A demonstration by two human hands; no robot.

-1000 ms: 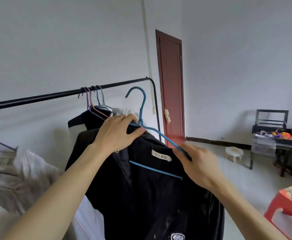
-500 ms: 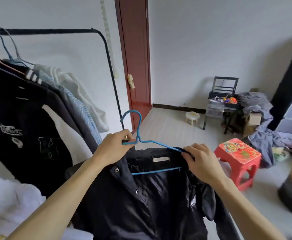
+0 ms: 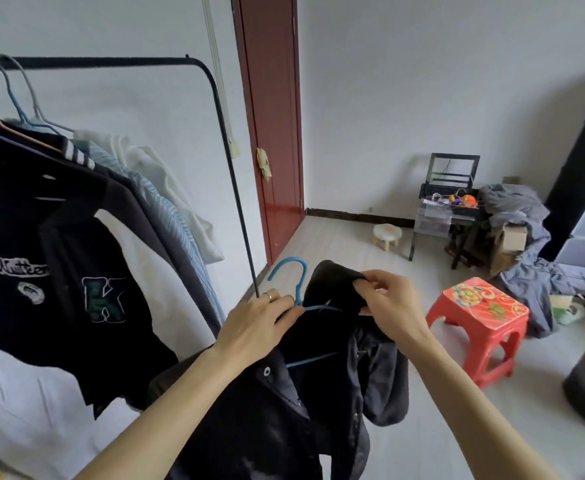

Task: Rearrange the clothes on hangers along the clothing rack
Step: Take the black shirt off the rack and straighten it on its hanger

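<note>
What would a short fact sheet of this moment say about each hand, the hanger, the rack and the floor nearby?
Left hand: grips the blue hanger at the base of its hook
Right hand: pinches a bunched fold of the black shirt above the hanger's arm
Hanger state: off the rack, hook free in the air, lower bar inside the shirt
Clothing rack: black rail carrying a black jacket with a K patch, a striped shirt and a white garment
Floor: red stool at right, grey cloth pile beyond
</note>
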